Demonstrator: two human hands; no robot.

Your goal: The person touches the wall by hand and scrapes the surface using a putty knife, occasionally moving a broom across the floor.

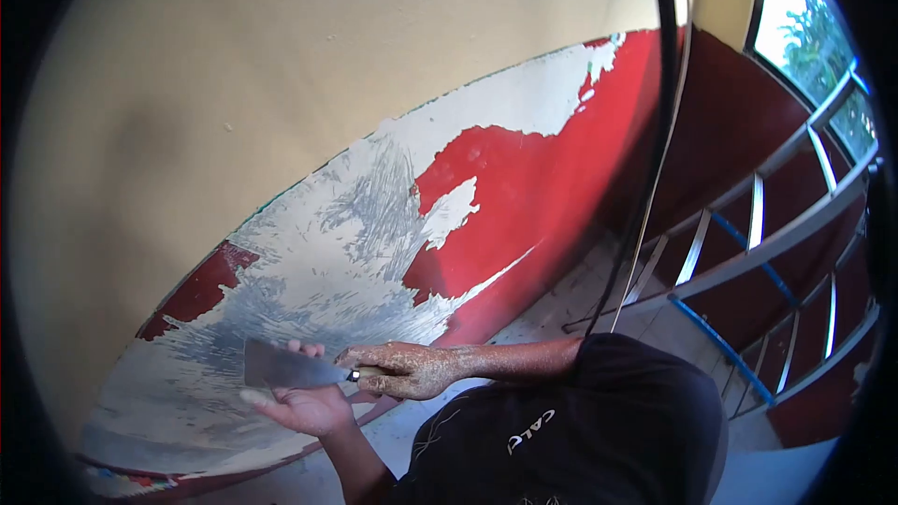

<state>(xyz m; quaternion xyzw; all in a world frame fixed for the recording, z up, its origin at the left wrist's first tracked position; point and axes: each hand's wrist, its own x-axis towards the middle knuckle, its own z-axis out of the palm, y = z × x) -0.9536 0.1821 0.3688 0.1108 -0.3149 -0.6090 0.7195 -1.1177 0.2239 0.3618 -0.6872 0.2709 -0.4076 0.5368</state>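
My right hand [412,369], coated in pale dust, is closed around the light handle of a wide-bladed scraper [292,367]. The grey metal blade points left and lies across my left hand [309,407]. That hand is palm up with the thumb stretched out to the left; its fingertips show past the blade's upper edge, while the blade hides the rest of the fingers. Behind both hands is the wall's lower band [327,252], where red paint [524,178] is partly stripped to scratched white and grey patches.
Above the band the wall is beige [374,37]. A metal ladder [758,215] with blue bars stands at the right, near a window [823,28]. A dark cable [655,159] hangs down in front. Pale floor tiles [552,309] lie below the wall.
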